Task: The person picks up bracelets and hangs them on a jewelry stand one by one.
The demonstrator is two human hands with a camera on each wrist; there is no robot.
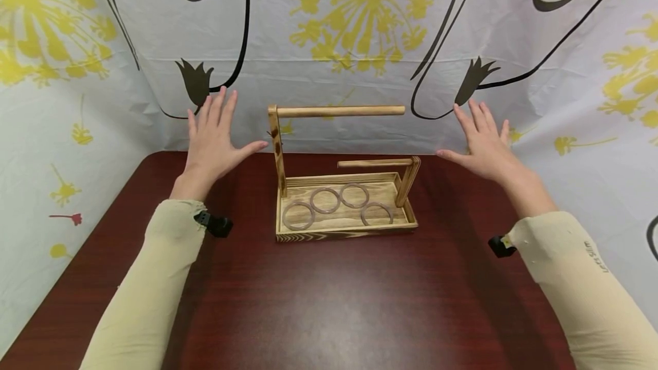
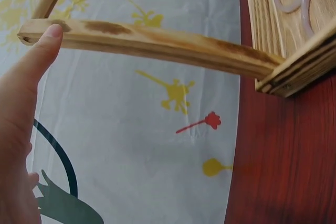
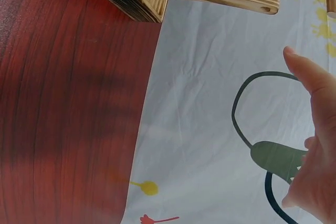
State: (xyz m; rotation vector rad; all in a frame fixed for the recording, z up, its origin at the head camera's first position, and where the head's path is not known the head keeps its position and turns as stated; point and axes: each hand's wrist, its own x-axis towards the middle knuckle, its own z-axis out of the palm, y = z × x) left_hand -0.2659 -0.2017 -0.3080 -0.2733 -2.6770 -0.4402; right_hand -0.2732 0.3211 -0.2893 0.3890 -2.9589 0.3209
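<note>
Four rings in the tray, none on the rods, both hands free

A cloth (image 1: 329, 87) printed with yellow flowers fills the top and sides of the frame, behind the dark red tabletop (image 1: 329, 301), which takes up the lower middle.

The wooden tray (image 1: 349, 233) sits on the tabletop at the centre of the frame. Its left post (image 1: 278, 153) carries a long rod (image 1: 340, 111) pointing right; its shorter right post (image 1: 407, 184) carries a short rod (image 1: 375, 163) pointing left. Both rods are bare, each with a free end.

The left hand (image 1: 212, 140), left of centre, is spread wide and holds nothing; its thumb points at the left post, and whether it touches cannot be told. The right hand (image 1: 487, 144), right of centre, is likewise spread wide and holds nothing, apart from the tray.

Smallest are the four translucent rings (image 1: 340, 196), lying inside the tray, the middle pair touching or nearly so.

Judging by this layout, handling the rings has not begun: nothing appears done, and all four remain to be picked up.
</note>
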